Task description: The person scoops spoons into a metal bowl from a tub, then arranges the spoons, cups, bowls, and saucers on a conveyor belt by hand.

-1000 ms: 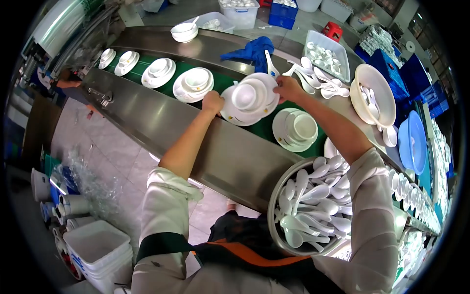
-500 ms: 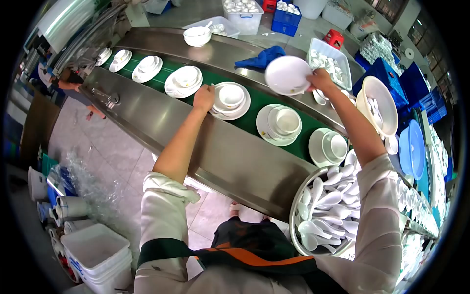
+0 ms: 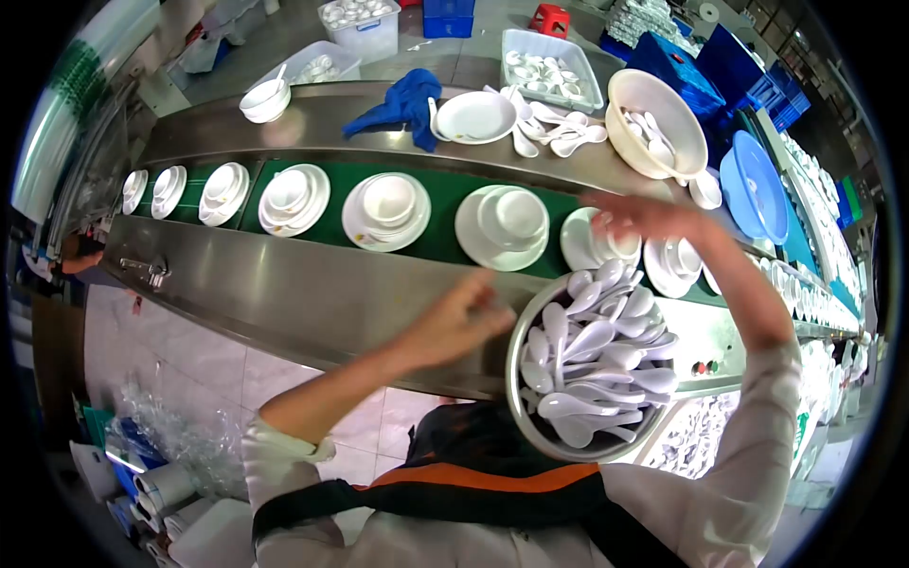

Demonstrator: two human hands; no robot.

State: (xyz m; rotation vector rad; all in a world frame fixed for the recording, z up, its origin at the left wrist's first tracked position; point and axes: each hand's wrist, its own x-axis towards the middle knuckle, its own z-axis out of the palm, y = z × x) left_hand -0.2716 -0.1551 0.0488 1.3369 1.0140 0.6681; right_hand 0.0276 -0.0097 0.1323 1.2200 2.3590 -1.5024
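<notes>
From my remote seat, going left to right, I see stacked plates and bowls [image 3: 294, 200] lined along the green belt [image 3: 443, 204], each stack I can see clearly already topped with a bowl. I judge the stacking well advanced there. Behind them lies the blue cloth [image 3: 407, 104]. My left hand [image 3: 464, 317] is over the near steel counter [image 3: 284, 275], fingers bent, nothing visible in it; blur keeps me from telling whether the fingertips meet. Beyond it, a single plate [image 3: 476, 115] lies loose on the far ledge, outside the row, beside loose spoons [image 3: 568, 137]. More spoons fill the metal basin [image 3: 517, 379], not laid out. My right hand [image 3: 644, 218], fingers loosely spread and clasping nothing I can see, is over the partly hidden stack [image 3: 578, 244] behind that basin; I cannot tell whether it touches.

Against half a second ago, my left hand is off the rim of a stack and nearer the basin. A plate rests on the far ledge, where my right hand had one raised; that hand is now empty, farther right.
</notes>
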